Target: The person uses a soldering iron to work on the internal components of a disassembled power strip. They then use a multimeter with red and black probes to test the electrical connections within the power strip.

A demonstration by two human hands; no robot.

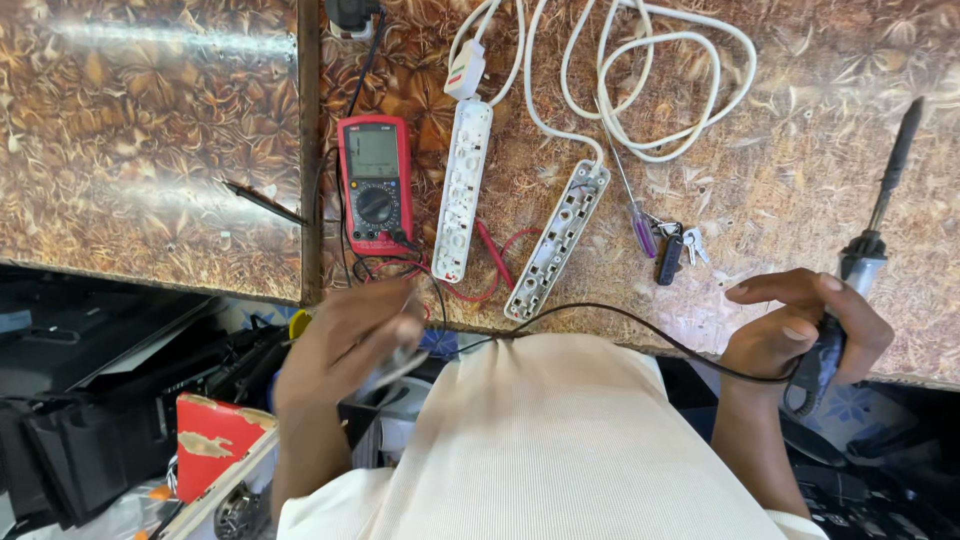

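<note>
My right hand has its fingers clenched on the soldering iron at the worktop edge. My left hand is blurred, grip unclear, near the red multimeter.

Red multimeter, opened power strip, keys.

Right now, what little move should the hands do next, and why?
Probably bring the soldering iron in the right hand toward the opened power strip. The iron's tip points away from it, and the blurred left hand holds something unclear near the table edge.
</note>
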